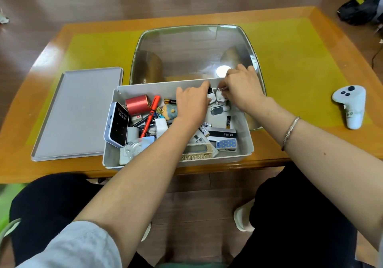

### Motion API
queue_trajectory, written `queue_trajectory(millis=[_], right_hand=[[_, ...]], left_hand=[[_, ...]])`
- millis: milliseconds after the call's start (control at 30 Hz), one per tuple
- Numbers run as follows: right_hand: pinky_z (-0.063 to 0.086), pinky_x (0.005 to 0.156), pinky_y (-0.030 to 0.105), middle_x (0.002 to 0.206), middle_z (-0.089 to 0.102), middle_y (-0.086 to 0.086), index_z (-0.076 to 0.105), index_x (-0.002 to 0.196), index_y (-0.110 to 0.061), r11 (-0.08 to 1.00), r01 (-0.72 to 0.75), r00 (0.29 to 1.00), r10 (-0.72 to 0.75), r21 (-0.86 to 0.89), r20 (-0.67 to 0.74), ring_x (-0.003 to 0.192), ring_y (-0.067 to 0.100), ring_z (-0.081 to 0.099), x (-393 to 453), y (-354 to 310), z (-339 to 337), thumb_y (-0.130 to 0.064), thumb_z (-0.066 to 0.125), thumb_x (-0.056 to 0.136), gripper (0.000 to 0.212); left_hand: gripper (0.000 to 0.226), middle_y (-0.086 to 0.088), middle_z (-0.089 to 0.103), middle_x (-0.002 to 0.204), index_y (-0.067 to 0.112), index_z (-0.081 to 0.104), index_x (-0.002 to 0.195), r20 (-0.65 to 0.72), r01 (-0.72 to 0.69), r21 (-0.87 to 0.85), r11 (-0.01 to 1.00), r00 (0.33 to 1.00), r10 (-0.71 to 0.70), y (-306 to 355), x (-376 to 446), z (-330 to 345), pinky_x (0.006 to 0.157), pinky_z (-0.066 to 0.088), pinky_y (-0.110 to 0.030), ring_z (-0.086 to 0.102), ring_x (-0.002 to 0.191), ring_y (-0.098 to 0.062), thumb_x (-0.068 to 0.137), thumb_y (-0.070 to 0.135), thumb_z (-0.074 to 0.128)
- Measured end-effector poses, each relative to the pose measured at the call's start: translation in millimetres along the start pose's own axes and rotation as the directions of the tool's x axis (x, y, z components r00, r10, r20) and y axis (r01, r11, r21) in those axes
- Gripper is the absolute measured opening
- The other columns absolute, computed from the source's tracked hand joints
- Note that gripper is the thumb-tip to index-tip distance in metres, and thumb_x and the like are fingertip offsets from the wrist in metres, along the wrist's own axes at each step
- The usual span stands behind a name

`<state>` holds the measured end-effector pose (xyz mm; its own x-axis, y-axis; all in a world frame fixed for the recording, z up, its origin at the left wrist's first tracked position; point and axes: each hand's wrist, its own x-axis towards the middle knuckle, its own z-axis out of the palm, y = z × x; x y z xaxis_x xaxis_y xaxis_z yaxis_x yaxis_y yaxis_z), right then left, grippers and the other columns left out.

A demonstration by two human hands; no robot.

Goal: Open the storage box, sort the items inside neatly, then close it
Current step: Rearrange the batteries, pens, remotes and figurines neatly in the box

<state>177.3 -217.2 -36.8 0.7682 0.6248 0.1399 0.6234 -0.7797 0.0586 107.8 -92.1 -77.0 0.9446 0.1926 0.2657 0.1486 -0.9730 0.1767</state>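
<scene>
Head view: storage box [246,141] sat open on the wooden table [290,46], its long axis running left to right across the person, open side up. Lid [76,114] lay flat on the table, just left of the box and touching its left wall, long axis running away from the person.

Both hands were inside the box at its far wall. Left hand [191,104] reached in palm down, fingers extended toward two small white figurines [216,99]; fingertips touched the left one. Right hand [241,87] had fingers curled, pinching at the right figurine from above; grip partly hidden by the knuckles.

Left of the left fingers: red spool [137,104], orange pen [150,115] lying diagonally with cap toward the far wall, phone-like device [117,127] leaning on the left wall. Nearer the person than the fingers: batteries [205,128], black "BENTE" case [222,133], blue dotted stapler [226,144]. The left forearm covered the middle of the box.

Beyond the fingers, a clear domed cover [194,52]. Well right of the right hand, a white controller [350,104].
</scene>
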Motion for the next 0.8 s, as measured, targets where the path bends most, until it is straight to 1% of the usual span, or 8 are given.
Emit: queue_trajectory(millis=[167, 267, 333, 433, 533, 600, 700, 800], right_hand=[[0.028, 0.087, 0.038, 0.108, 0.063, 0.002, 0.07, 0.108, -0.028, 1.0, 0.014, 1.0, -0.014, 0.008, 0.002, 0.106, 0.027, 0.045, -2, 0, 1, -0.018, 0.06, 0.089, 0.024], [0.028, 0.087, 0.037, 0.108, 0.064, 0.003, 0.07, 0.108, -0.025, 1.0, 0.006, 1.0, -0.006, 0.003, 0.005, 0.106, 0.028, 0.045, -4, 5, 0, -0.018, 0.061, 0.088, 0.024], [0.028, 0.087, 0.037, 0.109, 0.064, 0.004, 0.07, 0.107, -0.023, 1.0, 0.0, 1.0, 0.0, 0.03, -0.005, 0.106, 0.028, 0.046, -5, 7, 0, -0.017, 0.063, 0.086, 0.024], [0.027, 0.085, 0.037, 0.108, 0.065, 0.003, 0.07, 0.105, -0.023, 0.999, -0.004, 0.999, 0.006, 0.051, -0.032, 0.104, 0.027, 0.047, -7, 9, -2, -0.02, 0.065, 0.084, 0.022], [0.027, 0.086, 0.036, 0.109, 0.065, 0.004, 0.07, 0.106, -0.022, 0.999, -0.012, 0.999, 0.014, 0.044, -0.035, 0.106, 0.028, 0.047, -8, 10, -1, -0.025, 0.066, 0.084, 0.023], [0.028, 0.088, 0.037, 0.11, 0.064, 0.005, 0.07, 0.107, -0.022, 0.999, -0.021, 1.0, 0.022, 0.035, -0.015, 0.108, 0.029, 0.047, -8, 8, 0, -0.028, 0.067, 0.084, 0.024], [0.028, 0.089, 0.037, 0.111, 0.064, 0.006, 0.07, 0.108, -0.022, 0.999, -0.021, 1.0, 0.022, 0.025, -0.007, 0.108, 0.029, 0.048, -8, 5, 1, -0.027, 0.066, 0.085, 0.024], [0.029, 0.089, 0.037, 0.11, 0.064, 0.006, 0.07, 0.107, -0.023, 0.999, -0.01, 1.0, 0.01, 0.032, -0.009, 0.108, 0.029, 0.048, -6, 6, 1, -0.023, 0.063, 0.087, 0.022]], left_hand=[[0.023, -0.007, 0.069, 0.086, 0.018, 0.053, 0.117, 0.02, -0.005, 0.0, 1.0, 1.0, 0.005, 0, -2, -2, 0.071, 0.02, -0.035, 0.062, 0.085, -0.032, 0.095, 0.023, 0.053], [0.03, -0.007, 0.069, 0.083, 0.02, 0.052, 0.123, 0.023, -0.007, 0.015, 1.0, 1.0, 0.007, -3, -7, -4, 0.07, 0.019, -0.035, 0.062, 0.083, -0.032, 0.093, 0.014, 0.049], [0.037, -0.007, 0.068, 0.084, 0.02, 0.051, 0.125, 0.021, -0.001, 0.032, 0.999, 1.0, 0.0, -6, -10, -8, 0.07, 0.021, -0.034, 0.062, 0.082, -0.032, 0.091, 0.008, 0.047], [0.031, -0.01, 0.067, 0.094, 0.013, 0.054, 0.119, 0.023, -0.016, -0.036, 0.999, 1.0, 0.017, -8, -19, -16, 0.069, 0.027, -0.034, 0.059, 0.087, -0.034, 0.091, 0.006, 0.044], [0.028, -0.01, 0.059, 0.113, 0.01, 0.058, 0.117, 0.164, -0.152, -0.096, 0.984, 0.972, 0.167, 4, -36, -19, 0.08, 0.038, -0.039, 0.056, 0.102, -0.031, 0.095, 0.016, 0.042], [0.032, -0.008, 0.052, 0.124, 0.01, 0.057, 0.12, 0.312, -0.218, -0.088, 0.972, 0.921, 0.235, 17, -44, -17, 0.089, 0.037, -0.043, 0.051, 0.111, -0.028, 0.099, 0.024, 0.037], [0.042, -0.005, 0.038, 0.144, 0.011, 0.052, 0.129, 0.461, -0.262, -0.025, 0.965, 0.853, 0.244, 28, -48, -10, 0.096, 0.03, -0.046, 0.043, 0.125, -0.025, 0.102, 0.033, 0.028], [0.048, -0.003, 0.024, 0.156, 0.011, 0.045, 0.135, 0.51, -0.252, 0.009, 0.968, 0.834, 0.213, 29, -48, -5, 0.1, 0.026, -0.049, 0.033, 0.135, -0.023, 0.102, 0.04, 0.025]])
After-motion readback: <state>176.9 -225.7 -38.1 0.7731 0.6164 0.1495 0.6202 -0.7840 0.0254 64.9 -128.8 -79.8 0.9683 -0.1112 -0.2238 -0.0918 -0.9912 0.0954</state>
